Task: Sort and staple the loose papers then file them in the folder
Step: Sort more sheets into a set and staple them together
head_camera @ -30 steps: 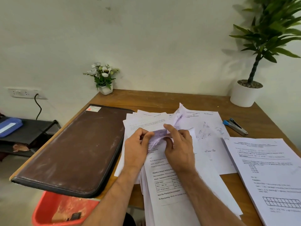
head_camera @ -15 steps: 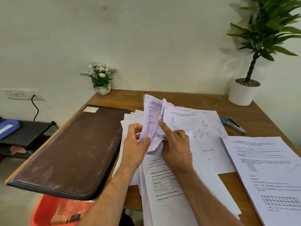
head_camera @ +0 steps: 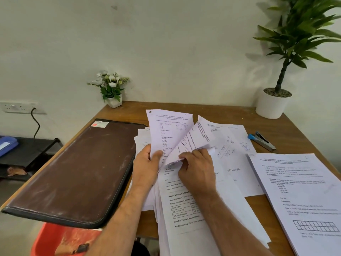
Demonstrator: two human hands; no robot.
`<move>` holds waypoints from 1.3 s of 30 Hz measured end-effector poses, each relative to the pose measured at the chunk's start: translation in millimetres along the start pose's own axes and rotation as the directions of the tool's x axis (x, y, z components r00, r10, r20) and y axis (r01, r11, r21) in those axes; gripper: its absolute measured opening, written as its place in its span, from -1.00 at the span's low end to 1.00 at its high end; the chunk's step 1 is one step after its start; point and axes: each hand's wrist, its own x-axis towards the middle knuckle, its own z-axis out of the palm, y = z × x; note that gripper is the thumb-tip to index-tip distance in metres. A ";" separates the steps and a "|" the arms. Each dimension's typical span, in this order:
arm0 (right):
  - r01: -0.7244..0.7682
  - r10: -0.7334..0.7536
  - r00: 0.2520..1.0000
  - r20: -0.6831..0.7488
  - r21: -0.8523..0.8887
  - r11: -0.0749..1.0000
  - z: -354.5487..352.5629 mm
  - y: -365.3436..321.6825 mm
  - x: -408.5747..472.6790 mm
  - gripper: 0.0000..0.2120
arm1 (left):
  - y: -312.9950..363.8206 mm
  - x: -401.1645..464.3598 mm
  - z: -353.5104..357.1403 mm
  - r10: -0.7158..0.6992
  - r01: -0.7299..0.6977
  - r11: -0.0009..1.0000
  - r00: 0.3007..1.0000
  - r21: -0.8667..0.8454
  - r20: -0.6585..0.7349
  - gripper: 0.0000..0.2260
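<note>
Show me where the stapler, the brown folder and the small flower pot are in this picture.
stapler point(head_camera: 262, 141): head view, middle of its metal body.
brown folder point(head_camera: 77, 172): head view, centre of its closed cover.
small flower pot point(head_camera: 114, 102): head view, front wall of the white pot.

Both forearms reach forward, bare. Left hand point(head_camera: 147, 163) pinches raised sheets, thumb on top. Right hand point(head_camera: 198, 169) fingers curled round sheet edges, palm down.
</note>
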 end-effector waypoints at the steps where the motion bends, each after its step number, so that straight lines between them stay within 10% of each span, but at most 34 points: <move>1: 0.006 -0.006 1.000 0.007 0.001 1.000 -1.0 0.1 0.6 -0.76 | -0.4 0.0 0.4 0.007 -0.007 1.000 1.000 0.012 0.007 -0.87; 11: 0.245 -0.246 0.967 0.063 0.011 0.969 -14.3 -1.5 -0.6 -0.53 | 9.3 -11.2 6.6 0.230 -0.267 0.959 0.931 0.100 0.283 -0.78; 16: 0.066 -0.066 0.995 0.073 0.007 0.998 -6.6 1.2 0.3 -0.71 | 6.4 -12.6 8.7 0.132 -0.128 0.990 0.990 -0.066 0.049 -0.71; 21: 0.045 -0.044 0.998 0.044 -0.016 0.999 -10.9 -0.3 0.3 -0.67 | 0.9 -2.9 8.6 0.036 0.036 0.973 0.953 0.229 -0.302 -0.75; 30: -0.019 0.032 0.994 -0.101 0.127 0.992 -10.8 1.0 4.0 -0.67 | 9.8 8.5 5.9 -0.083 0.138 0.984 0.916 0.114 -0.391 -0.60; 39: -0.006 0.041 0.982 -0.186 0.182 0.983 -13.4 4.7 1.0 -0.72 | 18.6 -4.2 24.1 -0.050 0.176 0.911 0.945 0.373 -0.322 -0.49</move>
